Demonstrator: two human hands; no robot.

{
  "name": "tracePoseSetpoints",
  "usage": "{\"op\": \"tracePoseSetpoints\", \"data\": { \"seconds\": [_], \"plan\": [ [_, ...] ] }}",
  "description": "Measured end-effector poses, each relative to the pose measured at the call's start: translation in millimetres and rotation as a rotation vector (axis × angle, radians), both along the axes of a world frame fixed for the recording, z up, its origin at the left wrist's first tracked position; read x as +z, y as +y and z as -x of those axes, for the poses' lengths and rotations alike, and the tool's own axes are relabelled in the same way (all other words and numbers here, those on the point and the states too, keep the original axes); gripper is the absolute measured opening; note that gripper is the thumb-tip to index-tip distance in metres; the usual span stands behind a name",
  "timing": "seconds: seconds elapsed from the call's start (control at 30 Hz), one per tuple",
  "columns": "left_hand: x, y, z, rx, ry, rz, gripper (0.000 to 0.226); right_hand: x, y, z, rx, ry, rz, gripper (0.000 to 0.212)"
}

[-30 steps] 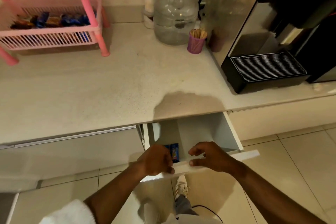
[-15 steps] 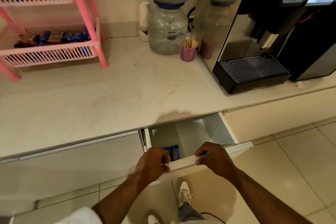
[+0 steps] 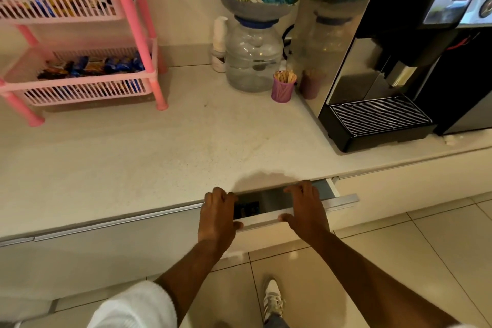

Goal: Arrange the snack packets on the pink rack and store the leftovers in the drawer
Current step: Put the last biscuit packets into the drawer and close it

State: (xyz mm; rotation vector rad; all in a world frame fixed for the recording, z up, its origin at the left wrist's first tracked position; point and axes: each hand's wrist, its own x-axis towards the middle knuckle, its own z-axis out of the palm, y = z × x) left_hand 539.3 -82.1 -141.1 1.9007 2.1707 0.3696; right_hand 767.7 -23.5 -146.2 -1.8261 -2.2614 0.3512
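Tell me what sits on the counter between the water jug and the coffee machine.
In the head view, a purple cup of wooden sticks stands between the water jug and the coffee machine, on the counter.
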Motion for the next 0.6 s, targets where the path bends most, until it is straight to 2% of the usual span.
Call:
{"op": "tracePoseSetpoints", "data": {
  "seconds": [0.1,0.2,0.33,0.43,0.6],
  "plan": [
    [1,12,3,0.013,0.015,-0.037,0.087,2,12,8,0.041,-0.111,-0.113,0.084],
    [-2,24,9,-0.053,0.018,-0.002,0.093,-3,27,12,0.157,-0.185,-0.132,0.084],
    [-7,33,14,-0.103,-0.018,0.017,0.071,-12,40,11,0.236,-0.17,-0.095,0.064],
    [-7,36,14,-0.099,0.052,0.015,0.058,-12,47,13,0.225,-0.144,-0.152,0.053],
    [-1,43,18,-0.123,0.178,-0.005,0.042,-17,57,19,0.219,-0.214,-0.244,0.036]
  ]
}}
